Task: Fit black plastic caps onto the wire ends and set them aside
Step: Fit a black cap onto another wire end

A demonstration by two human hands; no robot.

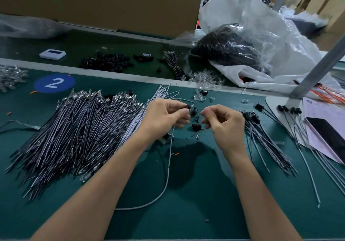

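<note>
My left hand (166,116) grips a grey wire (168,168) that hangs down from it and curves across the green mat; a black cap (189,107) sits at the wire's top end, pinched by the fingertips. My right hand (223,121) hovers just right of it with fingers curled and thumb against forefinger; I cannot see anything in it. Loose black caps (196,126) lie on the mat between the hands. A big heap of uncapped wires (80,129) lies to the left. Capped wires (261,129) lie fanned out on the right.
More black caps (106,61) and a roll of tape (146,56) lie on the far belt. Clear plastic parts (205,78) sit by a white bag (261,41) of black parts. Papers (324,125) lie at the right edge beside a metal post (317,67).
</note>
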